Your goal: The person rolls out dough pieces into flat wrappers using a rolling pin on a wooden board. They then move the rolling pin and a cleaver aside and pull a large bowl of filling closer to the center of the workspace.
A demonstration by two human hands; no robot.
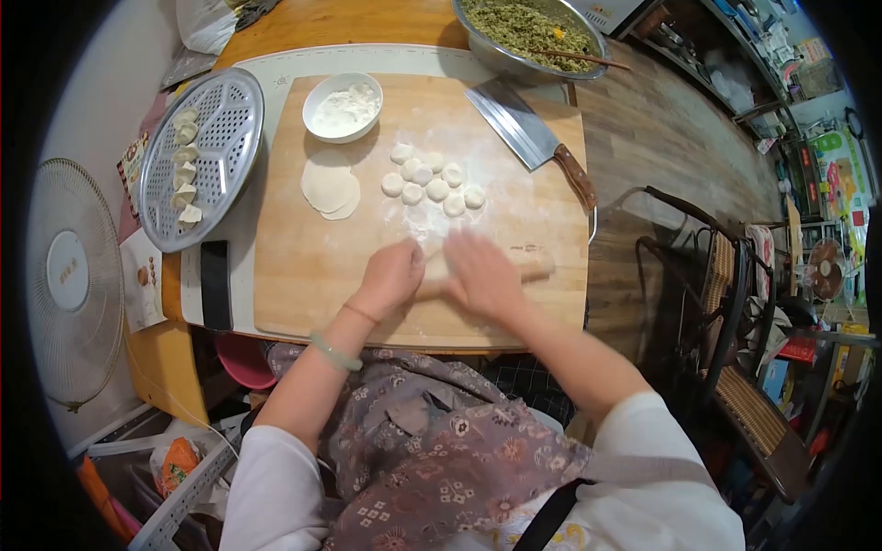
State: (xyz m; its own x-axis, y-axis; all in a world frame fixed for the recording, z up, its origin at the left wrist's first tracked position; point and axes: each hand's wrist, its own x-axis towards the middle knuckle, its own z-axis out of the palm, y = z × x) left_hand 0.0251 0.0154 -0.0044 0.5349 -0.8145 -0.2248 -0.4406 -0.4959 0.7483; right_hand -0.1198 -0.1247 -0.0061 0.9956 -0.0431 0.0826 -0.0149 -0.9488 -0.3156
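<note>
A wooden rolling pin (535, 264) lies on the floured cutting board (299, 285), slanting under my right hand (482, 280). That hand rests on the pin with its fingers stretched forward, smeared by motion. Just to its left, my left hand (393, 278) is closed low over the board; whatever its fingers hold is hidden. Beyond both hands sit several small floured dough pieces (437, 189). A stack of round dough wrappers (331, 186) lies to their left, in front of a white bowl (318, 126) of flour.
A cleaver (514, 126) lies at the board's back right. Behind it stands a metal bowl (479, 48) of green filling with a chopstick (588, 60) across it. At left are a perforated metal tray (234, 119) with several dumplings (185, 174), a black phone-like slab (216, 286) and a fan (69, 275).
</note>
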